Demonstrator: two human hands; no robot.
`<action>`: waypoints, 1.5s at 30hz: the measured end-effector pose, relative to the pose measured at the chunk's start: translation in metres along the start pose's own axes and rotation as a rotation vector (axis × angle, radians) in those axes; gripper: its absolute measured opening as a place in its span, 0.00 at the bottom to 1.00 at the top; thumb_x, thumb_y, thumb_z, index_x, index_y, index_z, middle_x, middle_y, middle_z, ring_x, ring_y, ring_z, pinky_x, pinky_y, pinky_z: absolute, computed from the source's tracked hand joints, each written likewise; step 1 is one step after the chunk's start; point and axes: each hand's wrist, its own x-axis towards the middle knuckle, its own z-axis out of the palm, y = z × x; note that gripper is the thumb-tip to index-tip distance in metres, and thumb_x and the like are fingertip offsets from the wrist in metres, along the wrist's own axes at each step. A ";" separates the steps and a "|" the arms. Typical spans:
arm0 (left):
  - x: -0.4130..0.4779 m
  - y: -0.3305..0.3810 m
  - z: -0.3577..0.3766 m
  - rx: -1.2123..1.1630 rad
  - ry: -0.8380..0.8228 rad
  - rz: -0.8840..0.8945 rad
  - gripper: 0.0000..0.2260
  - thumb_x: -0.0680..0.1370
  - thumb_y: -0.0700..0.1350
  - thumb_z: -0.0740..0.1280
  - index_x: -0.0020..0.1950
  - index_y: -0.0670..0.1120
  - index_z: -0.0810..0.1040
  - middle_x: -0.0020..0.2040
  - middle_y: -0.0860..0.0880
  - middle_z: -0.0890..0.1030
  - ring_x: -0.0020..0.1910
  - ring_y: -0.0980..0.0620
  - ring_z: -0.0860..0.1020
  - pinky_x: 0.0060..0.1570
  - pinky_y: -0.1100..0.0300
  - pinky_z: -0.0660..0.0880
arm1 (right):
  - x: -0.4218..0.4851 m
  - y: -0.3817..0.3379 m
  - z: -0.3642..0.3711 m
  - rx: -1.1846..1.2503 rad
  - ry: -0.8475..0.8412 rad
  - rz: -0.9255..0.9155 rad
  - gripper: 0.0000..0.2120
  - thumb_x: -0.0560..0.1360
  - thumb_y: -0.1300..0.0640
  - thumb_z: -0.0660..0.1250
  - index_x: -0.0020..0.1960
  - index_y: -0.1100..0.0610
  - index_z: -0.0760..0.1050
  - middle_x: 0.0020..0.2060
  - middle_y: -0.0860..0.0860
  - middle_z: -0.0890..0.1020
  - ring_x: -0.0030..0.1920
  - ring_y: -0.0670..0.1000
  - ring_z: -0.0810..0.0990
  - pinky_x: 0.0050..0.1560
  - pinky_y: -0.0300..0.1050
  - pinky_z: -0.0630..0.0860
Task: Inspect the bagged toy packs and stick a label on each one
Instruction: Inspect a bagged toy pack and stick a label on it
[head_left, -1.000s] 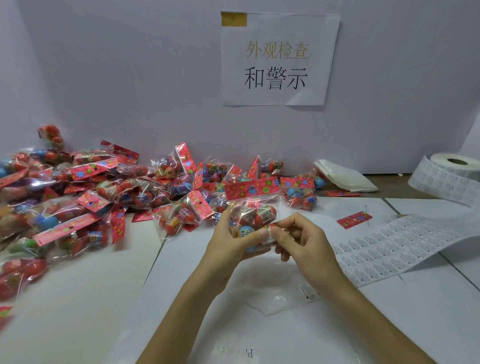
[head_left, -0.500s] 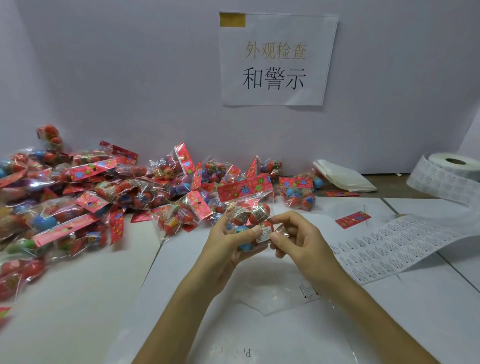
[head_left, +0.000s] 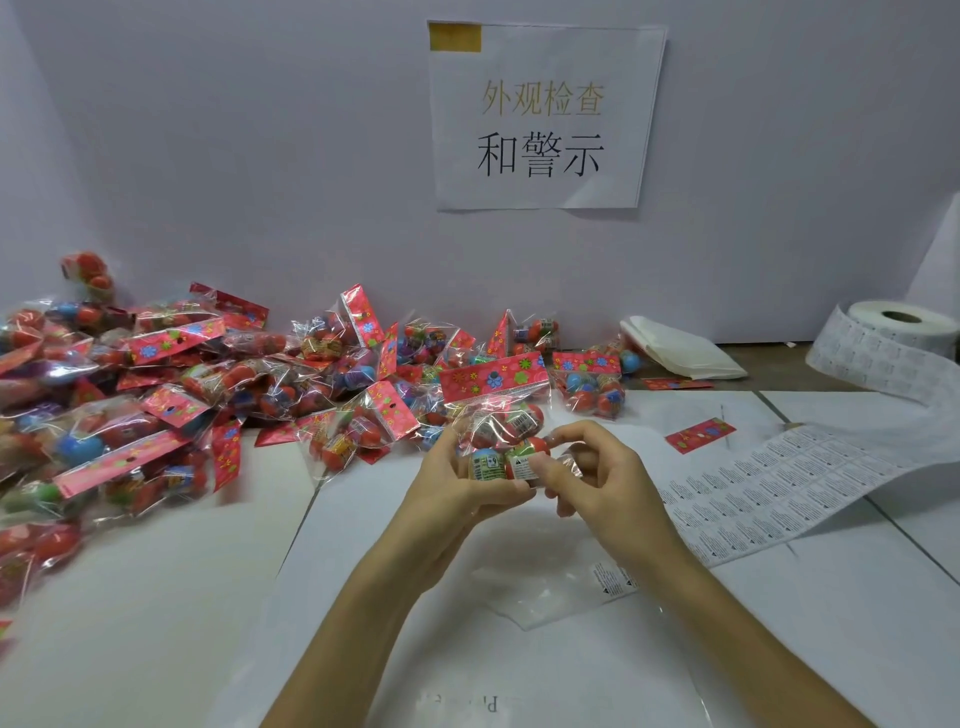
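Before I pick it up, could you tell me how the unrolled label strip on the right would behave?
Probably floppy: the label strip drapes in a curve from the roll to the table. Likely light, looking like thin paper, so a push may buckle it. Pulling would probably unwind more, since it seems joined to the roll.

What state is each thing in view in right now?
held pack, lifted off the table, header card on top.
left hand, grips the held pack from the left.
right hand, pinches the held pack at the label.
label, stuck on the held pack's front.
label roll, partly unwound, strip trailing over the table.
pack pile, heaped loosely at the left.
clear bag, lying flat below the hands.
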 end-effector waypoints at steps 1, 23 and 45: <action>0.000 0.000 0.000 0.013 -0.003 -0.001 0.40 0.69 0.26 0.75 0.77 0.46 0.65 0.58 0.38 0.83 0.53 0.40 0.85 0.55 0.48 0.83 | 0.000 0.000 0.000 -0.014 0.003 -0.008 0.07 0.76 0.50 0.73 0.52 0.47 0.77 0.34 0.49 0.83 0.33 0.47 0.82 0.37 0.39 0.80; -0.002 0.006 0.001 0.075 0.143 -0.008 0.29 0.74 0.36 0.74 0.74 0.46 0.70 0.58 0.42 0.84 0.53 0.42 0.85 0.54 0.47 0.83 | 0.001 0.007 0.001 -0.004 -0.045 -0.005 0.10 0.74 0.46 0.76 0.53 0.42 0.78 0.39 0.48 0.82 0.38 0.49 0.80 0.42 0.47 0.82; -0.003 0.003 0.005 0.003 0.044 -0.012 0.34 0.63 0.43 0.80 0.67 0.49 0.73 0.54 0.44 0.85 0.53 0.41 0.85 0.49 0.53 0.83 | 0.000 0.001 -0.001 0.007 0.043 -0.025 0.03 0.77 0.51 0.72 0.47 0.50 0.82 0.36 0.44 0.83 0.33 0.45 0.80 0.37 0.35 0.78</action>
